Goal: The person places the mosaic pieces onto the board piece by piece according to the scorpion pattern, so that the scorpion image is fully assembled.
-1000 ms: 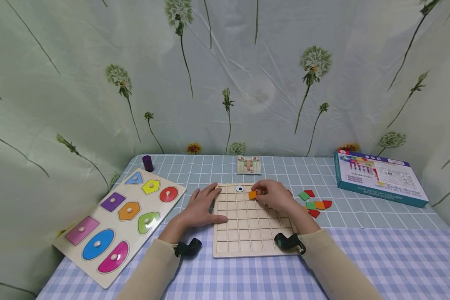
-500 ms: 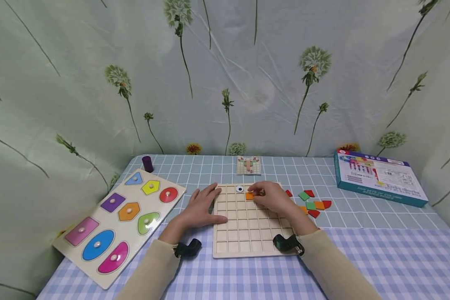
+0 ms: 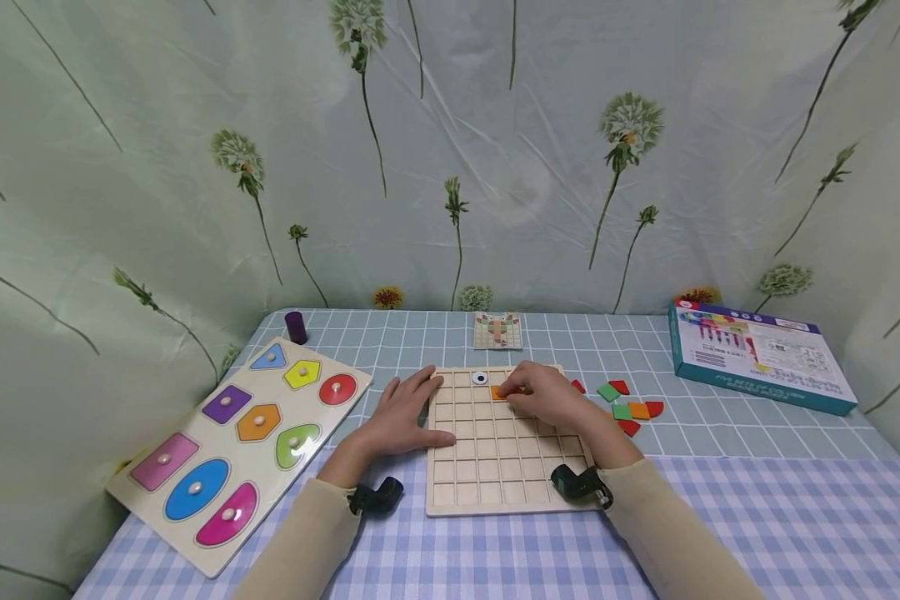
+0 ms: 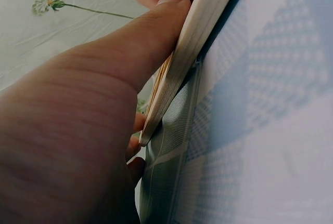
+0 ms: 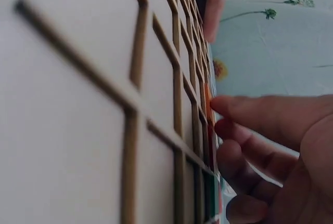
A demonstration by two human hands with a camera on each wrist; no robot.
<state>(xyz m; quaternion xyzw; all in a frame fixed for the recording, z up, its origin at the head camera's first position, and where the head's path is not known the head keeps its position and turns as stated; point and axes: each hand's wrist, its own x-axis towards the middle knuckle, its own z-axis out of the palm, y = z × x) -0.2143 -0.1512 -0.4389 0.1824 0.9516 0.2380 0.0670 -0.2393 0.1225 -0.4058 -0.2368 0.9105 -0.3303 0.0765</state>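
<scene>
Soft light — dimmer wrist views

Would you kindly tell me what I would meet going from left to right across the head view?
Shape puzzle board, left hand, eye-marked tile, orange piece, right hand, loose coloured pieces, box.

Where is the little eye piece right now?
In the head view, the eye piece sits in the far row of the board, just beyond and left of the orange tile the right hand touches.
</scene>
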